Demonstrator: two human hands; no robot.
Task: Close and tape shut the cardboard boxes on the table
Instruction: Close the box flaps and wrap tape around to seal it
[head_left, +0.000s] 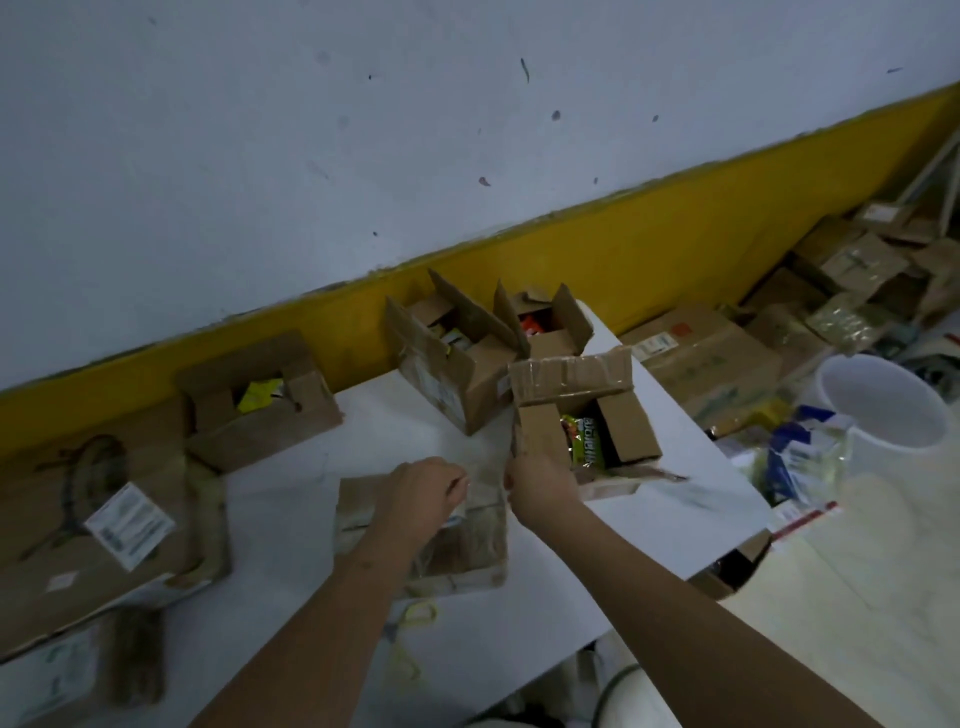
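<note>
Head view: right hand (540, 486) reaches forward, fingers curled round the near flap of the open box (628, 421) at the white table's (291, 519) right edge. Left hand (423, 493) rests on a closed box (472, 545), fingers curled; whether they pinch anything is unclear. Yellow-banded wall (623, 249) behind.

The worktop (280, 519) is white, smooth and matt. The open box (626, 431) is brown matt cardboard, and its flap carries clear glossy tape (569, 371), wrinkled. The packet (584, 441) inside is shiny green plastic film. The bucket (883, 410) looks like smooth white plastic; the label (129, 525) is white paper
</note>
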